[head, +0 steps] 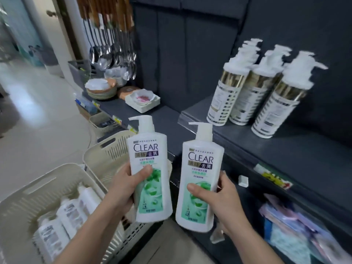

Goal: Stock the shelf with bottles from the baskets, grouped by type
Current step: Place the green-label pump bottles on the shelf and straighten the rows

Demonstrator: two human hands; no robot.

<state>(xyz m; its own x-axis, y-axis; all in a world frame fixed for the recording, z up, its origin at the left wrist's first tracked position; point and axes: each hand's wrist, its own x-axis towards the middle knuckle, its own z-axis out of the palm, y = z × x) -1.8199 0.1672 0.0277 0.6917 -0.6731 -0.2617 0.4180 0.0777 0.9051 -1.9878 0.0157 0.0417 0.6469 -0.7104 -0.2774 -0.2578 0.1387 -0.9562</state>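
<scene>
Risk first: 2 tall pump bottles carried at once, each pinched low on the body, so top-heavy and liable to tip on landing, or knock the 3 gold-banded pump bottles (255,88) standing at 2 o'clock on the shelf (297,149). Left hand (122,189) clenched around the left CLEAR shampoo bottle (150,168), thumb across the label, upright above the near basket (106,159). Right hand (219,199) wrapped on the right CLEAR shampoo bottle (200,180), tilted slightly, just short of the shelf edge. More bottles waiting at 8 o'clock in the second basket (22,202).
</scene>
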